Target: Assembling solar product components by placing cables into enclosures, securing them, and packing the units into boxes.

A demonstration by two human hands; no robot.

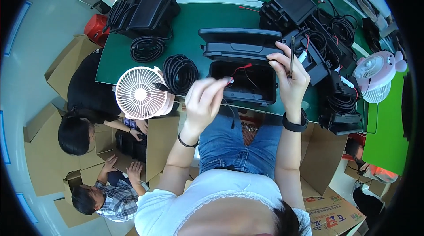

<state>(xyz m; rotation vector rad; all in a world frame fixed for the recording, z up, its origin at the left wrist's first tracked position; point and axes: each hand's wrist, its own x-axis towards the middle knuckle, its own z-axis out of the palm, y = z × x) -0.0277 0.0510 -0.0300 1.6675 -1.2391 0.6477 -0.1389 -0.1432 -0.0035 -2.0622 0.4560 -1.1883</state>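
An open black plastic box (266,85) sits at the near edge of the table in front of me, its hinged lid (240,50) raised on the far side. Thin wires with a red connector (248,65) lie inside. My left hand (204,101) reaches over the box's left side, fingers pinched and slightly blurred at a small red-and-white wire end (229,81). My right hand (289,74) is at the lid's right corner, thumb and index finger touching it. A slim dark rod-like tool (292,52) stands upright in that hand; its exact kind is unclear.
Left of the box are a coiled black cable (180,73), a pink fan (140,93) and another black box (150,13). More black boxes (291,1) and cables crowd the right, beside a pink-and-white fan (374,74). Two people work among cardboard boxes (161,147) at lower left.
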